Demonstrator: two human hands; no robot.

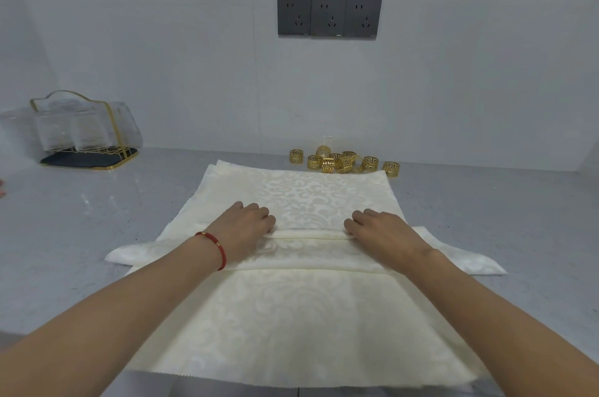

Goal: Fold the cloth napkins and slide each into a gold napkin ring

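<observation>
A stack of cream damask napkins lies spread on the grey counter in front of me. A folded band of the top napkin runs across the middle, its ends sticking out left and right. My left hand, with a red bracelet at the wrist, and my right hand both sit on the far edge of that band, fingers curled down onto the fold. Several gold napkin rings lie in a loose pile just beyond the far edge of the napkins.
A clear glass holder on a gold-rimmed dark tray stands at the back left against the wall. Three dark wall sockets are above the rings. The counter's front edge runs under the napkins' near hem.
</observation>
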